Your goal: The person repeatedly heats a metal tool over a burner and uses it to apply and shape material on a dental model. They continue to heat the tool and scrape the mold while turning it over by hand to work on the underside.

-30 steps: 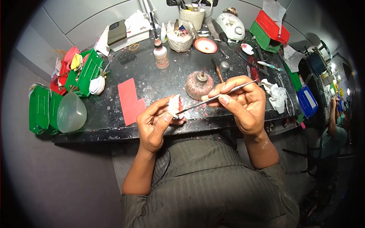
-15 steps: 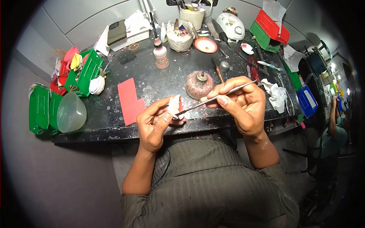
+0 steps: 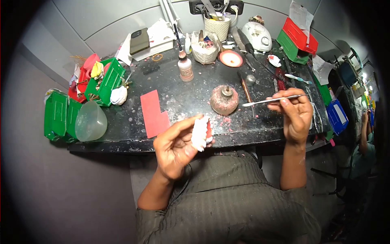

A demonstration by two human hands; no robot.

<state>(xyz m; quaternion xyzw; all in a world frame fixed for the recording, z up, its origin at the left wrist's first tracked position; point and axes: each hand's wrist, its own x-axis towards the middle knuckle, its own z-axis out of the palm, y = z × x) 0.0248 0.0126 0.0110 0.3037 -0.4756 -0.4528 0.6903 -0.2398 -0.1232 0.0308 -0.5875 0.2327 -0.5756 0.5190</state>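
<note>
Smooth metal gleams on the tool (image 3: 260, 102), the tooth model (image 3: 199, 134) looks lumpy, cloudy plastic forms the cup (image 3: 92, 122), and the tabletop (image 3: 191, 102) shows scuffs!

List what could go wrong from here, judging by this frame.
The white-and-red piece, held only by the left hand near the table's front edge, might slip and drop. The metal tool in the right hand points toward the round jar, so a careless swing could knock it.
</note>
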